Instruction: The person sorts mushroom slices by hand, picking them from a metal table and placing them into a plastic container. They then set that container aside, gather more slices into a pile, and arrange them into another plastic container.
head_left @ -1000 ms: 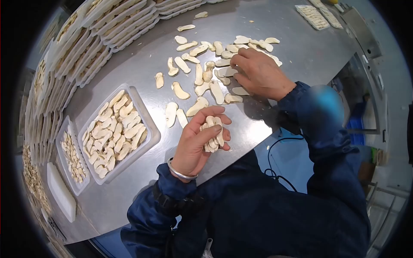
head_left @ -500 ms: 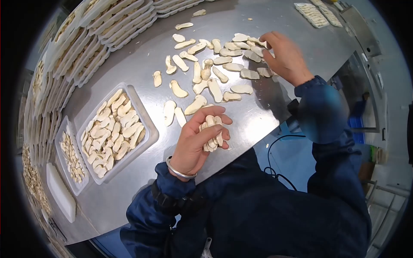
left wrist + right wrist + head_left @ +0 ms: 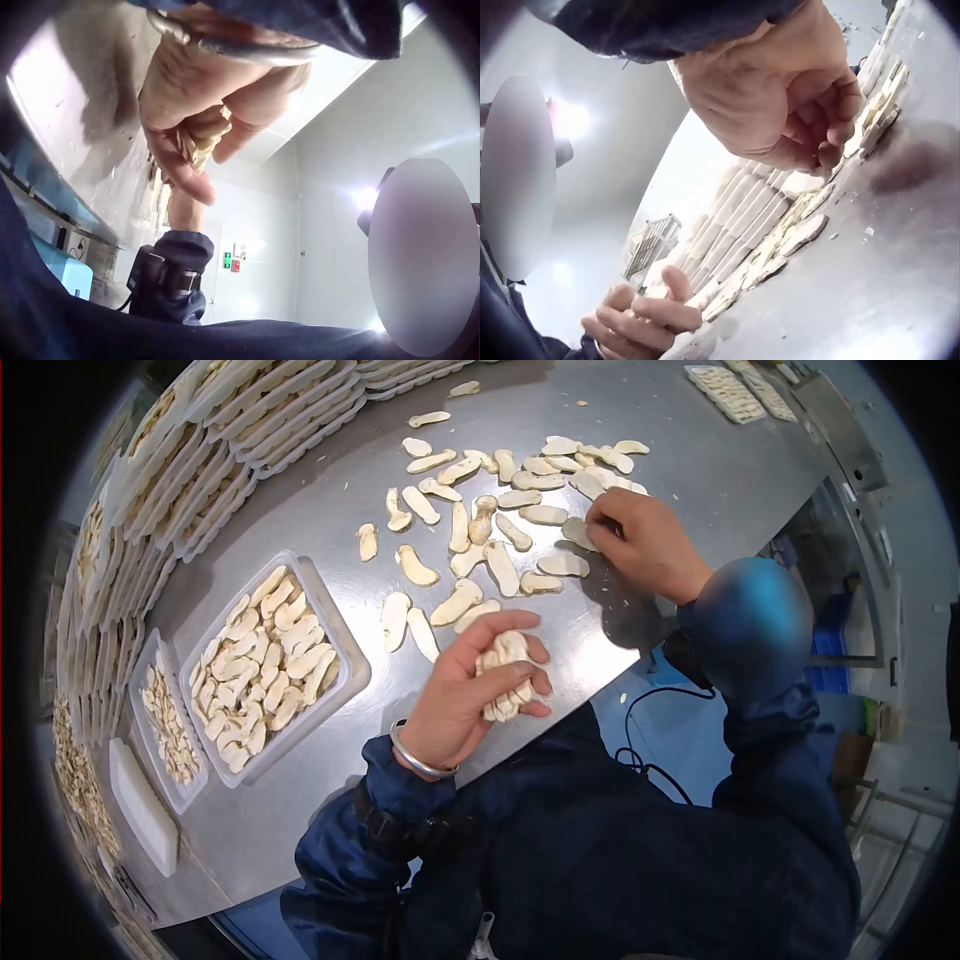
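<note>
In the head view my left hand [image 3: 462, 695] grips a small stack of sliced mushrooms [image 3: 506, 678], the thumb across its front. The same stack [image 3: 201, 142] shows between curled fingers in the left wrist view. To the right, my right hand [image 3: 648, 545] pinches one pale mushroom slice [image 3: 578, 533] by its end, low over the metal table. The right wrist view has that slice [image 3: 807, 184] at the fingertips, beside the row of slices lying on the table. Many loose mushroom slices [image 3: 502, 568] are spread flat to the left of and beyond this hand.
A clear plastic tray [image 3: 352, 668] full of slices stands on the metal table [image 3: 330, 810] at left, beside a narrower tray [image 3: 190, 800] of small pieces. Tall stacks of filled trays [image 3: 225, 450] line the far left. Two filled trays [image 3: 725, 398] lie at the back right.
My right hand moved away to the far right slices, then came back nearer and now pinches a slice. The left hand keeps its stack, shifted slightly rightward.
</note>
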Tool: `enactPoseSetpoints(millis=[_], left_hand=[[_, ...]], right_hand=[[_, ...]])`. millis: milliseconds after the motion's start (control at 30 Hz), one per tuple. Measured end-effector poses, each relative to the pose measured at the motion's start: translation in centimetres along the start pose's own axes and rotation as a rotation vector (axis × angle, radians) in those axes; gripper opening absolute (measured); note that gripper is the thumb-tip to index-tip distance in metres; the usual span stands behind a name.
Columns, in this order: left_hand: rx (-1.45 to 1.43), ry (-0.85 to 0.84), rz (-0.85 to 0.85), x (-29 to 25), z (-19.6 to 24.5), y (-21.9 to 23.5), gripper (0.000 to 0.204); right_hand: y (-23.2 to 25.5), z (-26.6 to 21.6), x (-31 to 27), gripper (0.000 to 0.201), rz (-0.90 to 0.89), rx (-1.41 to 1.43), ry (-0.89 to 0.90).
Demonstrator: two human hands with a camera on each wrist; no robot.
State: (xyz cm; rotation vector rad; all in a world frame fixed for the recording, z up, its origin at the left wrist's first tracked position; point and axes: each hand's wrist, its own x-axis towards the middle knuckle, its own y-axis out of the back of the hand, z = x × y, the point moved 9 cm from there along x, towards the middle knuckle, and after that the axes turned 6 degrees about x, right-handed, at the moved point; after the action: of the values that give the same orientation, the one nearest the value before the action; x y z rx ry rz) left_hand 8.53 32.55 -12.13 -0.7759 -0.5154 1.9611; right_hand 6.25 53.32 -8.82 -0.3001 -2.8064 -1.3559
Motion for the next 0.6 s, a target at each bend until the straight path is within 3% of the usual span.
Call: enactPoseSetpoints(millis=[67, 167, 267, 367, 467, 600], left_hand=[[0.041, 0.041, -0.068, -0.1, -0.5, -1.1, 0.04], [0.17, 0.117, -0.164, -0.3, -0.9, -2.2, 0.039], [0.231, 0.118, -0.181, -0.4, -0.9, -2.6, 0.036], [0.241, 0.107, -0.17, -0.3, -0.9, -2.5, 0.034], [0.197, 0.071, -0.122, 0.0, -0.8, -1.9, 0.032], [0.082, 0.001, 0.002, 0.1, -0.3, -0.2, 0.03]], right_hand=[[-0.1, 1.8, -0.2, 0.016, -0.046, 0.237, -0.161], [0.3, 2.7, -0.3, 0.015, -0.042, 0.228, -0.206], [1.6, 1.0, 0.0, 0.015, -0.032, -0.183, -0.097], [2.5, -2.0, 0.5, 0.018, 0.188, -0.079, 0.159], [0.0, -3.6, 1.8, 0.02, 0.117, -0.162, 0.273], [-2.1, -2.3, 3.3, 0.02, 0.011, -0.259, 0.21]])
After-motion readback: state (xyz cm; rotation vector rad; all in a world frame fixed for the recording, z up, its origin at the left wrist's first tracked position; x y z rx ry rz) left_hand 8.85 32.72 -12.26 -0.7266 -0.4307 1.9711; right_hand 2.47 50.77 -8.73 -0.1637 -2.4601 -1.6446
